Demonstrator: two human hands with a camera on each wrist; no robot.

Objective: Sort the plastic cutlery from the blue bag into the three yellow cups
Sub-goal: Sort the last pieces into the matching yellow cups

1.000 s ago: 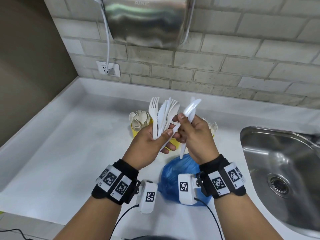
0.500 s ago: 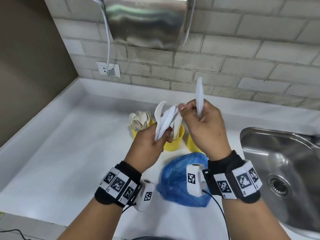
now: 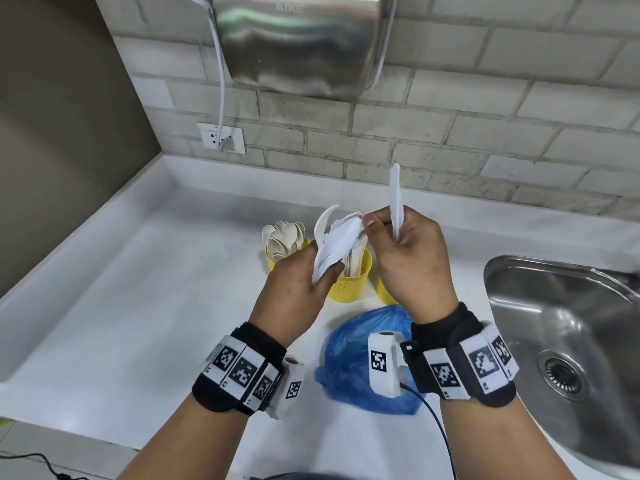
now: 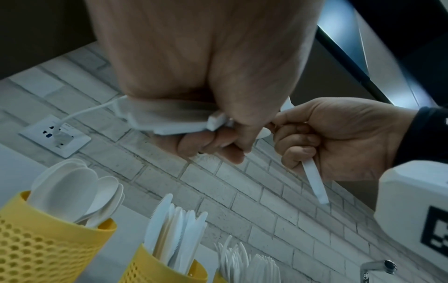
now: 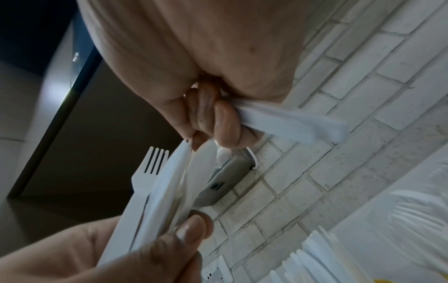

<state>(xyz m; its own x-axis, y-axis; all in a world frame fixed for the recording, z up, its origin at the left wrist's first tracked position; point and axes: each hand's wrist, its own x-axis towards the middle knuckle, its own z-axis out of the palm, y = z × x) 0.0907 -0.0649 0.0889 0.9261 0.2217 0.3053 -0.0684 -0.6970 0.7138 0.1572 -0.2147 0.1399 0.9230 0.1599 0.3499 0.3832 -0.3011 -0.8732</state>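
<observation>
My left hand (image 3: 301, 275) grips a bundle of white plastic cutlery (image 3: 337, 244), a fork (image 5: 151, 168) and knives fanned toward the right. My right hand (image 3: 412, 258) holds a white knife (image 3: 396, 199) upright in its curled fingers, while its thumb and forefinger pinch the tip of a knife in the bundle. Both hands hover above three yellow cups: the spoon cup (image 3: 277, 259), the knife cup (image 3: 351, 285) and a third cup (image 3: 383, 293) mostly hidden behind my right hand, with forks (image 4: 242, 258) in it. The blue bag (image 3: 349, 365) lies crumpled in front of the cups.
A steel sink (image 3: 568, 344) is sunk into the white counter (image 3: 145, 292) on the right. A hand dryer (image 3: 301, 43) hangs on the brick wall above, its cord plugged into a socket (image 3: 221, 137). A brown wall closes off the left side.
My right hand pulled the knife out of the bundle, turned it upright and came back to pinch another knife tip. The left hand's bundle tilted rightward and both hands moved slightly away from me.
</observation>
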